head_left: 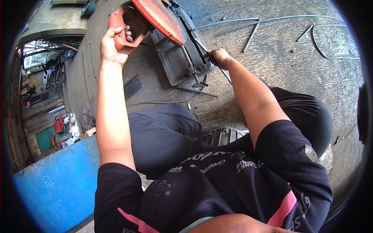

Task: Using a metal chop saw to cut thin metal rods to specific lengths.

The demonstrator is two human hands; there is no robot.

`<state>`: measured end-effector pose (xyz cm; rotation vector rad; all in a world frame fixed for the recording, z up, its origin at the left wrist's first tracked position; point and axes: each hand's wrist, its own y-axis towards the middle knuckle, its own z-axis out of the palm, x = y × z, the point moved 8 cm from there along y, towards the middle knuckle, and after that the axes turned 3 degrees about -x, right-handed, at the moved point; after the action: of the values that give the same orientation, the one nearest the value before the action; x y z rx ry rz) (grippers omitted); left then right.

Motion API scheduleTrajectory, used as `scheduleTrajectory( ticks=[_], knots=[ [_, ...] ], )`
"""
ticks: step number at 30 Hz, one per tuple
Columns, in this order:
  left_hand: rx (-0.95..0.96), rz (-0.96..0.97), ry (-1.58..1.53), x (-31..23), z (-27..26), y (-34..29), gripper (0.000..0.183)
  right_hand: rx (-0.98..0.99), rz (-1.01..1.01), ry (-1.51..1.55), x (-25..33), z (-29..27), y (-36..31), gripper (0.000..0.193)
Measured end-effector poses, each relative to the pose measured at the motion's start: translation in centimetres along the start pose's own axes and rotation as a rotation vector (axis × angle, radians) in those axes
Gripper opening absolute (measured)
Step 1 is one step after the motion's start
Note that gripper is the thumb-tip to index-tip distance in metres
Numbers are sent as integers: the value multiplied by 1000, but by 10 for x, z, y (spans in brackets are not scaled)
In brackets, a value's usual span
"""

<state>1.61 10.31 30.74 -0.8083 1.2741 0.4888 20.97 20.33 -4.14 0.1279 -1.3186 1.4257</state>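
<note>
An orange cut-off saw (161, 19) stands on the floor ahead, its guard raised over a grey metal base (167, 64). My left hand (114, 44) is closed around the saw's orange loop handle (121, 46). Beside the base, on its right, my right hand (219, 58) has its fingers curled around a thin metal rod (224, 74), which runs along the base past the clamp. The clamp screw (189, 60) juts toward me, with a small crossbar at its end. The guard hides the cutting disc.
Bent and straight metal rods (252, 35) lie on the worn floor to the right. Dark flat strips (133, 87) and a loose rod (196, 91) lie near the base. A ribbed metal part (223, 136) sits between my legs. A blue panel (62, 182) stands at left.
</note>
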Motion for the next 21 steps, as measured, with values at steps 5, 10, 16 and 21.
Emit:
scheduleTrajectory(
  ticks=[5, 10, 16, 21],
  knots=[
    [-7, 9, 8, 0, -3, 3, 25, 71, -35, 69, 7, 14, -3, 30],
    [-35, 28, 33, 0, 0, -2, 25, 149, 31, 149, 9, 29, -9, 31],
    [-11, 28, 13, -1, -3, 0, 27, 292, 143, 296, 11, 48, -18, 33],
    [-6, 15, -28, 0, -1, 1, 39, 351, 192, 333, 7, 54, -17, 35]
  ],
)
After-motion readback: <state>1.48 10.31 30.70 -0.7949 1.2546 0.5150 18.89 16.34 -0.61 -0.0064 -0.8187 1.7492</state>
